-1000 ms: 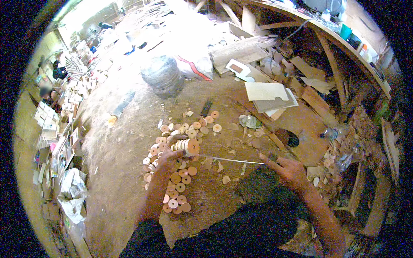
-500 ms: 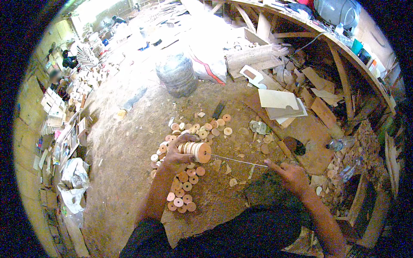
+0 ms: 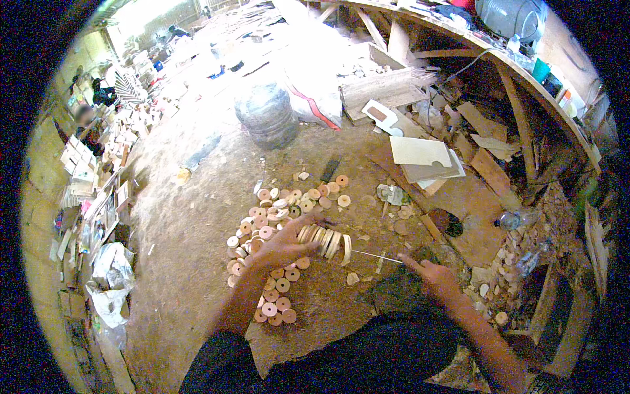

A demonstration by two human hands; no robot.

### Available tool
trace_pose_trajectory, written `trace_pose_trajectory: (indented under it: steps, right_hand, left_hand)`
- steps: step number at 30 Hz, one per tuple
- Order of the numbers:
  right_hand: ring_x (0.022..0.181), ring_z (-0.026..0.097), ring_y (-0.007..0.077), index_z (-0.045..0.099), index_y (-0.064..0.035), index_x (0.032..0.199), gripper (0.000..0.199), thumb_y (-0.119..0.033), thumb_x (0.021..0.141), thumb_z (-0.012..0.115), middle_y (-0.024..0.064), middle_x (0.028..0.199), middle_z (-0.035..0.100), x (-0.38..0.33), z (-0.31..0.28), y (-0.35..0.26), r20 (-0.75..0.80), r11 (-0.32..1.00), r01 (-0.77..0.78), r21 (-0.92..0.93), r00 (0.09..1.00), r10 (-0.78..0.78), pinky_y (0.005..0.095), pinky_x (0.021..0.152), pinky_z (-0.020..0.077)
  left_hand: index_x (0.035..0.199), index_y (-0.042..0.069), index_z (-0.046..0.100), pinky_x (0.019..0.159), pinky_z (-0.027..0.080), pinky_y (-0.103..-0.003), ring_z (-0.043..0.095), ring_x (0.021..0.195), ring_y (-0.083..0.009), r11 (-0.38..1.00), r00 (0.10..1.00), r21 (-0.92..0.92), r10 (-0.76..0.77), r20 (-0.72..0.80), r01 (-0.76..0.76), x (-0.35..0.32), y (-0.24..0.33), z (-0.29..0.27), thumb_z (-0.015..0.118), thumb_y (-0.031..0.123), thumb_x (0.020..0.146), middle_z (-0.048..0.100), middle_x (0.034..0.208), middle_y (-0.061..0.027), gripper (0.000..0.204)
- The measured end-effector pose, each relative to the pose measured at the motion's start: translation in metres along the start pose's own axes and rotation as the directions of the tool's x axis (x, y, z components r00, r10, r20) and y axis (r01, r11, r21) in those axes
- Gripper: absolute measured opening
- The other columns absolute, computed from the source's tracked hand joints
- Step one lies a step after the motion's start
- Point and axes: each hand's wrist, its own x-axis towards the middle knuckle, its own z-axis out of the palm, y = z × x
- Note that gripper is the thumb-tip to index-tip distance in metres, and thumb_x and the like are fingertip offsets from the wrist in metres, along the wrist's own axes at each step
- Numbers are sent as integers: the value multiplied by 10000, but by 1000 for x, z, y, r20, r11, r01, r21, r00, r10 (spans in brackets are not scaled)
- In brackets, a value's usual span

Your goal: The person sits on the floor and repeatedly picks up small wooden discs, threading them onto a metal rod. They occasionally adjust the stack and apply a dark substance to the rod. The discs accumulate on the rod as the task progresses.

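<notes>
A row of pale round wooden discs with centre holes (image 3: 320, 240) is strung on a thin metal rod (image 3: 377, 256). My left hand (image 3: 292, 241) is closed round the left end of the row, with fingers over the top. The rightmost disc (image 3: 346, 250) stands a little apart from the others and tilts on the rod. My right hand (image 3: 438, 281) grips the rod's right end, the index finger stretched along it. Many loose discs (image 3: 283, 285) lie on the ground beneath and beside my left hand; my left hand and forearm hide some of them.
Ahead on the dirt floor (image 3: 190, 262) stands a bulky wrapped bundle (image 3: 266, 115) beside a white sack (image 3: 315, 98). Board offcuts (image 3: 426, 157) and wood scraps lie right, under a curved-looking workbench (image 3: 485, 49). A white plastic bag (image 3: 110, 282) lies left. A person (image 3: 85, 118) sits far left.
My left hand has moved right with the discs, closer to my right hand. The discs have spread apart and the end one has tilted. Less bare rod shows.
</notes>
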Motion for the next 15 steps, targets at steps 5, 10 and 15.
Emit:
trace_pose_trajectory:
  steps: [5, 10, 15]
  right_hand:
    - [622, 593, 338, 362, -324, 1490, 838, 0, 740, 546, 113, 738, 520, -9, 5, 0, 29, 1000, -12, -27, 999, 12, 466, 556, 510]
    - [613, 592, 326, 360, -328, 1492, 822, -18, 753, 543, 106, 734, 517, -11, 6, 4, 34, 996, 13, -86, 999, -10, 460, 540, 505]
    - [586, 589, 313, 363, -329, 1491, 799, -39, 768, 538, 98, 727, 513, -15, 6, 1, 48, 986, 35, -165, 998, -28, 446, 506, 498]
  left_hand:
    - [1462, 25, 364, 1121, 307, -324, 392, 1357, -215, 986, 999, 167, -10, -37, 16, -1, -12, 6, 422, 308, 1045, 454, 1440, -140, 507]
    - [1402, 10, 424, 1079, 356, -334, 470, 1274, -217, 1000, 1000, -19, -23, 9, 23, 9, -14, 12, 445, 262, 1029, 522, 1335, -123, 450]
    - [1347, 6, 468, 1003, 429, -362, 539, 1176, -219, 996, 997, -47, -74, 8, 74, 22, -52, 18, 473, 209, 1003, 584, 1206, -127, 401]
